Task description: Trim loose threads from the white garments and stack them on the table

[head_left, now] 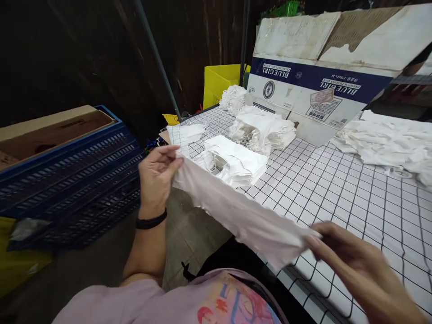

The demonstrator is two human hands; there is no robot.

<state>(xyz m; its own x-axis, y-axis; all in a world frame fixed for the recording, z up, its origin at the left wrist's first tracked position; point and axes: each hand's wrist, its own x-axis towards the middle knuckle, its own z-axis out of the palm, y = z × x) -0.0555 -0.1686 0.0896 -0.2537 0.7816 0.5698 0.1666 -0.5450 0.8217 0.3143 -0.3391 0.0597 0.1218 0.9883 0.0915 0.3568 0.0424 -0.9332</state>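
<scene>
A strip of white cloth [236, 211] hangs stretched between my two hands, above the near edge of the table. My left hand [158, 173] pinches its far left end between thumb and fingers. At the other end, my right hand [351, 256] grips the cloth's corner, slightly blurred. Just beyond the strip lies a stack of white cloth pieces [248, 157] with loose threads at its left side. A single flat white piece [187, 132] rests on the table to the left of that stack.
The table has a black-and-white checked cover [313, 184]. More white cloth piles [263, 128] stand behind, with a larger heap [391, 139] at right. A printed cardboard box [303, 85] leans at the back. Blue crates [67, 180] stand on the left, a yellow bin [219, 81] behind.
</scene>
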